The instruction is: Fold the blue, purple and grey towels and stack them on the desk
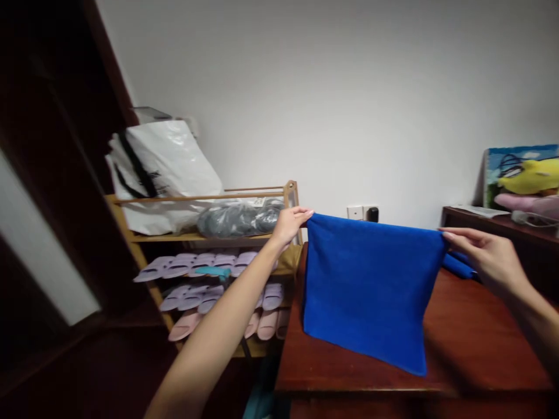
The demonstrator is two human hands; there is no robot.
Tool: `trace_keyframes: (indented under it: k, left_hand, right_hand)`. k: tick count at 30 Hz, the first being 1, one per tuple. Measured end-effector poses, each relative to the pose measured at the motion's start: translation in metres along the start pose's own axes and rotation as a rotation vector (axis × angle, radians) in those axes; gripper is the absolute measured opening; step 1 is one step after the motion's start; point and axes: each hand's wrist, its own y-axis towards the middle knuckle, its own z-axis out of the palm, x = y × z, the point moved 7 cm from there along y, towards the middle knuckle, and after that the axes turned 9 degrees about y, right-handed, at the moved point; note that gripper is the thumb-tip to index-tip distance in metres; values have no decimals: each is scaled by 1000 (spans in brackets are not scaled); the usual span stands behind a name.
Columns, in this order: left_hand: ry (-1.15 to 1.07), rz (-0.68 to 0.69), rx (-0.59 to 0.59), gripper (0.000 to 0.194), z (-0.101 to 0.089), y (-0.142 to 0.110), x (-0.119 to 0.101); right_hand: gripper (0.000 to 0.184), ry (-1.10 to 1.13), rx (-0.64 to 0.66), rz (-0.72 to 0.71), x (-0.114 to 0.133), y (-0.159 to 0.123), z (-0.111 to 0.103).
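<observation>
A bright blue cloth (371, 285) hangs stretched between my two hands above a dark red wooden table (471, 343). My left hand (290, 224) pinches the cloth's upper left corner. My right hand (487, 256) pinches the upper right corner. The cloth's lower edge rests on the table top. More blue fabric (458, 266) lies behind my right hand on the table.
A bamboo shoe rack (262, 195) stands left of the table with rows of pale purple and pink slippers (196, 265) and a white plastic bag (161, 169) on top. A wall socket (362, 213) sits behind the cloth. A plush toy (530, 174) rests on a dark shelf at right.
</observation>
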Motion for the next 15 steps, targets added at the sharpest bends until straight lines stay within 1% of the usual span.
trace_keyframes:
  k: [2,5,8,11,15]
  left_hand:
    - [4,-11,-14,32,-8,-4,-5]
    - [-32,-67,-14,27,-15,-11,-6]
    - [-67,-116,27,23,-17,-17,-11]
    - [-8,-71,50,30,-23,-24,-27]
    - [221,17,0,32,-34,-33,-52]
  right_hand:
    - [39,4,1,-6,4,5,4]
    - [37,-45,0,-20,8,5,10]
    - [38,-49,8,-21,18,4,14]
    - [42,-72,-18,-39,33,6,11]
    - [46,-110,-22,-93,49,16,5]
